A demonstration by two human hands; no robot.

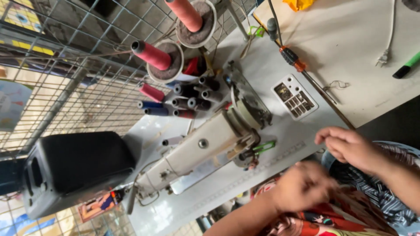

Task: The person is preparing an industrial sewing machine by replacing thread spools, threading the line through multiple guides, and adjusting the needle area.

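My left hand (302, 185) is blurred by motion at the lower middle, fingers bent, just above a red printed cloth (332, 218). Whether it grips the cloth is unclear. My right hand (348, 148) hovers at the table's near edge with its fingers curled together and nothing visible between them. Under its wrist lies a blue striped cloth (376, 192). A cream sewing machine (205, 150) lies across the white table (271, 166) a short way from both hands, with a green part (264, 147) near its wheel end.
Pink thread cones (151, 54) (186, 13) and several small spools (188, 102) stand behind the machine. A long screwdriver (295, 63), a white plug (383, 57), a green marker (407, 65), a grey switch plate (294, 97), a black box (74, 168) and a wire grid (65, 87) surround it.
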